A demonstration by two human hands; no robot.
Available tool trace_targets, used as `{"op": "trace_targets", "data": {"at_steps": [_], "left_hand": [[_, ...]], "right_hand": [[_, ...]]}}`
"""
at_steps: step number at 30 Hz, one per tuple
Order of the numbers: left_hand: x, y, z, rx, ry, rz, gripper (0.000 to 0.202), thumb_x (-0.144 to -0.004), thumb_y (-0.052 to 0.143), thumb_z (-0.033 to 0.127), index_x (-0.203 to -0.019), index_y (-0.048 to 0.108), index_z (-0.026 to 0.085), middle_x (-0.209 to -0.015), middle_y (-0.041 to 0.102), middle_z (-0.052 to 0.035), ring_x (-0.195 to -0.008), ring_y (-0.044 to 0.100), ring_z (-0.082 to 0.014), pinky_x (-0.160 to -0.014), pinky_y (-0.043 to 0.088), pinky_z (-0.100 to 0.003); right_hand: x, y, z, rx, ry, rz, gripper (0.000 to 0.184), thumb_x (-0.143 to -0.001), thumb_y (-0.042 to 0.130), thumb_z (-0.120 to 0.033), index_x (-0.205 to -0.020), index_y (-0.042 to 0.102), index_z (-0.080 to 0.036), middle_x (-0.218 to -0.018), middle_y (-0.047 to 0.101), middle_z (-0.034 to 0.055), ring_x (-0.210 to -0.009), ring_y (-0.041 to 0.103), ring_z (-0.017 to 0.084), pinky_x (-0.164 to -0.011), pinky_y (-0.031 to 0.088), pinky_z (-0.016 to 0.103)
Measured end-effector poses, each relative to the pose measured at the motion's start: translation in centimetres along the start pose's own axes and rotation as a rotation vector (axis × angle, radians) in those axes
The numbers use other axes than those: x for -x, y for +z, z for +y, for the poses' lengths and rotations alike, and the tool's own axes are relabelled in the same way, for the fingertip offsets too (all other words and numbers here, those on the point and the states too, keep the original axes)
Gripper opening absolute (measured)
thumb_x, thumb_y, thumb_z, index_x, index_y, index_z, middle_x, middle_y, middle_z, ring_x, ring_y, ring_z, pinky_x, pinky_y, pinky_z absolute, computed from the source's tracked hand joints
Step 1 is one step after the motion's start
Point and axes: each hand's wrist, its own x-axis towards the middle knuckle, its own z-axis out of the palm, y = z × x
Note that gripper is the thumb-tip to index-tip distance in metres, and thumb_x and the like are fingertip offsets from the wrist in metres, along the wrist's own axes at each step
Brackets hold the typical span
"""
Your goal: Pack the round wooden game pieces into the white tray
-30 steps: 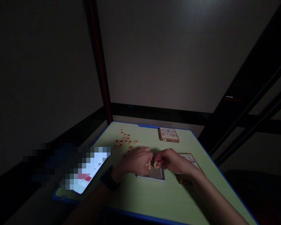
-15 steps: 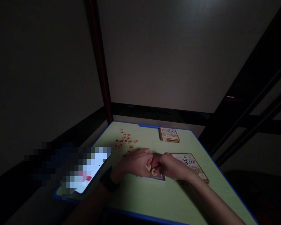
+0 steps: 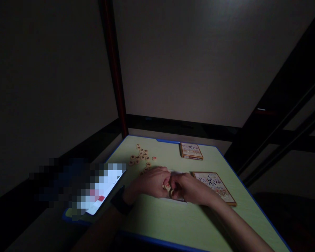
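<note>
My left hand [image 3: 152,182], with a dark band at its wrist, curls over round pale Chinese chess pieces. One piece with a red character [image 3: 167,187] shows at its fingertips. Close against it, my right hand [image 3: 193,189] has its fingers closed on another chess piece [image 3: 172,193], mostly covered by the fingers. Both hands are above a flat dark item with a pale edge [image 3: 179,201], largely hidden beneath them; I cannot tell whether it is a tray or a sheet. Several loose chess pieces [image 3: 142,157] lie beyond my left hand, most with dark characters and one with red [image 3: 154,158].
The pale green table [image 3: 157,224] has a blue rim. A small printed box [image 3: 191,151] lies at the back, and a larger printed box lid or board [image 3: 217,189] is right of my right hand. A lit, partly blurred screen [image 3: 105,190] sits at the left edge.
My right fingers have closed further over their chess piece, which now shows less. The whole view has shifted slightly; the loose pieces and boxes stay in place on the table.
</note>
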Motion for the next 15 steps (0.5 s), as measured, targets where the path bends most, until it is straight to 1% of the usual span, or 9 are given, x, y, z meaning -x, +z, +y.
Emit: {"op": "trace_targets", "data": {"at_steps": [4,7,9,11,13,15], "left_hand": [[0.0,0.4,-0.1,0.016,0.010,0.009,0.016,-0.070,0.064,0.027,-0.074,0.050,0.020,-0.083,0.055,-0.0009,-0.086,0.053,-0.0184,-0.081,0.041,-0.029],[0.0,0.1,0.0,0.025,0.019,-0.013,0.016,-0.069,0.066,0.027,-0.075,0.052,0.020,-0.086,0.057,-0.0012,-0.090,0.054,-0.0198,-0.085,0.041,-0.030],[0.0,-0.2,0.1,0.042,0.035,-0.022,0.018,-0.069,0.067,0.029,-0.075,0.052,0.020,-0.085,0.057,-0.0008,-0.088,0.054,-0.0192,-0.083,0.041,-0.030],[0.0,-0.4,0.0,0.056,0.035,-0.012,0.021,-0.069,0.067,0.032,-0.074,0.051,0.020,-0.081,0.055,0.0000,-0.082,0.052,-0.0177,-0.077,0.040,-0.028],[0.0,-0.6,-0.2,0.054,-0.010,0.015,0.021,-0.067,0.066,0.029,-0.070,0.047,0.020,-0.076,0.052,0.0008,-0.075,0.050,-0.0159,-0.069,0.038,-0.027],[0.0,-0.6,-0.5,0.038,-0.081,0.055,0.019,-0.066,0.061,0.022,-0.066,0.042,0.020,-0.072,0.049,0.0013,-0.070,0.047,-0.0143,-0.064,0.035,-0.027]], "right_hand": [[0.1,-0.1,-0.4,-0.047,0.002,-0.018,0.019,-0.067,0.067,-0.004,-0.078,0.060,-0.018,-0.078,0.067,-0.0005,-0.069,0.059,0.013,-0.060,0.037,0.020],[0.3,-0.2,-0.7,0.001,0.000,-0.009,0.017,-0.069,0.065,-0.006,-0.079,0.059,-0.019,-0.079,0.065,0.0006,-0.071,0.057,0.014,-0.062,0.037,0.021],[0.3,-0.3,-0.6,0.025,-0.018,-0.002,0.016,-0.071,0.062,-0.008,-0.082,0.058,-0.019,-0.080,0.064,0.0008,-0.072,0.055,0.014,-0.063,0.037,0.022],[0.4,-0.4,-0.4,0.011,-0.027,0.008,0.018,-0.072,0.059,-0.007,-0.086,0.057,-0.020,-0.080,0.063,0.0000,-0.071,0.054,0.014,-0.061,0.036,0.021],[0.3,-0.5,0.0,-0.021,-0.021,0.022,0.020,-0.073,0.055,-0.006,-0.087,0.057,-0.020,-0.077,0.062,-0.0013,-0.067,0.054,0.012,-0.060,0.036,0.020],[0.2,-0.4,0.4,-0.043,-0.022,0.029,0.020,-0.074,0.053,-0.005,-0.086,0.056,-0.020,-0.075,0.062,-0.0019,-0.066,0.054,0.012,-0.059,0.036,0.020]]}}
